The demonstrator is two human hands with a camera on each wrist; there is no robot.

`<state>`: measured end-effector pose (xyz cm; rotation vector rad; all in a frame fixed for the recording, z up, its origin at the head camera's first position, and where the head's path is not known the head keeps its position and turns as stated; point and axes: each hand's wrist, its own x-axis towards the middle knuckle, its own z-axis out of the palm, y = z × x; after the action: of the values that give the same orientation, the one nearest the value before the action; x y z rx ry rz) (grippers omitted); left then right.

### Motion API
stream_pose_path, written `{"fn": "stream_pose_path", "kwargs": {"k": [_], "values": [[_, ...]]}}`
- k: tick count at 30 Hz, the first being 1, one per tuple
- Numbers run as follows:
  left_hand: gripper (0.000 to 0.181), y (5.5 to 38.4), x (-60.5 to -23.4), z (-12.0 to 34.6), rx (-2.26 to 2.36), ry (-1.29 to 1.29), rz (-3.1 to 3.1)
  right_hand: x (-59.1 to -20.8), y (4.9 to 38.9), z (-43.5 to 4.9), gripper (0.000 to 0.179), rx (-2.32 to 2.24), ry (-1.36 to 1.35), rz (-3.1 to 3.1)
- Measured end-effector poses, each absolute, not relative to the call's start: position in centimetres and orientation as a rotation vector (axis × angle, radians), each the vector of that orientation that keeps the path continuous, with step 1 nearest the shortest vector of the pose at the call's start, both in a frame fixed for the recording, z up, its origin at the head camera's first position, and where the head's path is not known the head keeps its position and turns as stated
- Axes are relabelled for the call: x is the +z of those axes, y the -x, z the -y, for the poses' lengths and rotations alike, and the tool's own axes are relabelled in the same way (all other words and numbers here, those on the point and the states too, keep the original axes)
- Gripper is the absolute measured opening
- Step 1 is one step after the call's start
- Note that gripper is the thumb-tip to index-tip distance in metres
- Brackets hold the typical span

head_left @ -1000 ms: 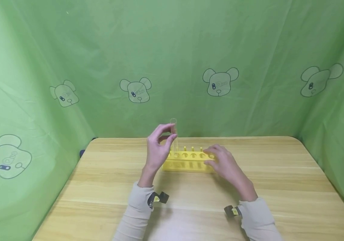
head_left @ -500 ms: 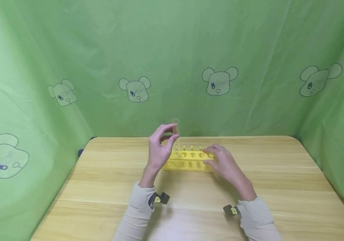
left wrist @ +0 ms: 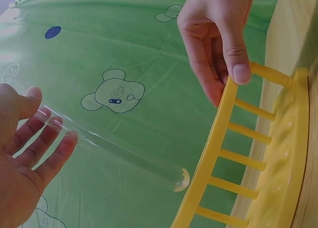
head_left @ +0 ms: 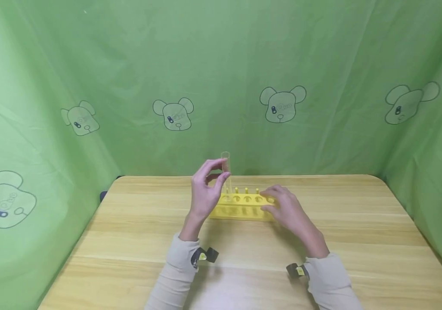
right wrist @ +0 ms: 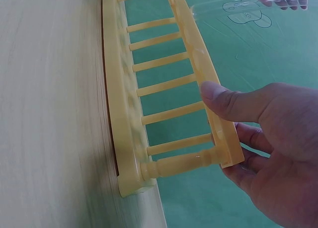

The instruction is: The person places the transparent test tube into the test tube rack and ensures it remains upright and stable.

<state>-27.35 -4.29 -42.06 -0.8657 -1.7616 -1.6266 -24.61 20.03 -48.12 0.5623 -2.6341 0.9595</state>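
A clear test tube [head_left: 225, 156] is pinched between the thumb and fingers of my left hand [head_left: 204, 191]. In the left wrist view, the rounded bottom of the test tube [left wrist: 182, 180] is just off the top plate of the yellow test tube rack [left wrist: 211, 148]. Seen from the head, that tube end lies over a hole toward the left of the rack [head_left: 244, 211]. My right hand [head_left: 291, 211] grips the rack's right end. Its thumb lies on one edge of the top plate in the right wrist view, and its fingers are on the other side.
The rack stands on a wooden table [head_left: 128, 241], with a row of upright pegs [head_left: 246, 190] along its back. Green cloth [head_left: 224, 56] printed with bear heads hangs behind the table and on both sides. Each sleeve carries a small black wrist camera [head_left: 212, 255].
My left hand has moved slightly right with the test tube, and the tube's lower end has shifted a little over the rack. The right hand stays at the rack's end.
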Motion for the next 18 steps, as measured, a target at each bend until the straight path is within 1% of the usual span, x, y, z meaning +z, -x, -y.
{"fn": "stream_pose_path", "kwargs": {"k": [18], "values": [[0.035, 27.03, -42.12, 3.58, -1.653, 0.919, 1.738, -47.82, 24.13, -20.31, 0.042, 0.978, -0.565, 2.632]]}}
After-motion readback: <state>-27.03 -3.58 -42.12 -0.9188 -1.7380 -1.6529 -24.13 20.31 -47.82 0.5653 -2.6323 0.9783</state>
